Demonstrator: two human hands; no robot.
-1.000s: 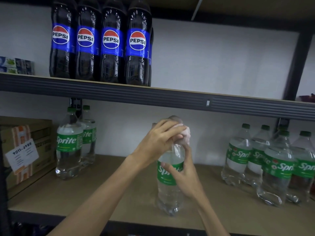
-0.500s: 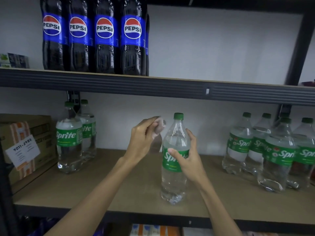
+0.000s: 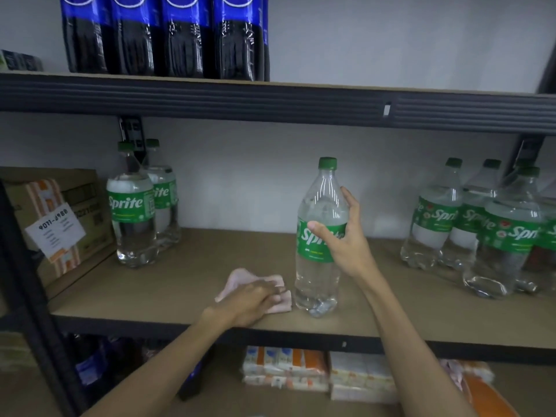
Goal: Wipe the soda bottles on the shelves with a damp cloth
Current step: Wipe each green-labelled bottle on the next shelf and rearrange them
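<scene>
- On the middle shelf [image 3: 186, 266], close to its front edge: one Sprite bottle [image 3: 316, 281], upright, base on the board, well apart from the other stock.
- Right hand [image 3: 346, 248]: you have it wrapped round the label band, thumb across the front, fingers round the far side. It is a firm one-handed hold.
- Left hand [image 3: 252, 299]: laid flat on the pink cloth [image 3: 240, 278], fingers fairly straight, pressing it to the board just left of the bottle's base. It grips nothing.
- Hazard, slip: a freshly wiped label is likely slick. If you lift by that band alone, the bottle may slide through your fingers.
- Hazard, fall: the base stands near the shelf lip, so a tilt towards you could send it off the front.
- Hazard, knock-on: the right-hand Sprite group [image 3: 481, 230] is packed tight and some of its bottles lean. Pushing this one in hard could topple them.
- Hazard, cloth: it lies near the lip too, and a careless sweep of your wrist may drag it over the edge.
</scene>
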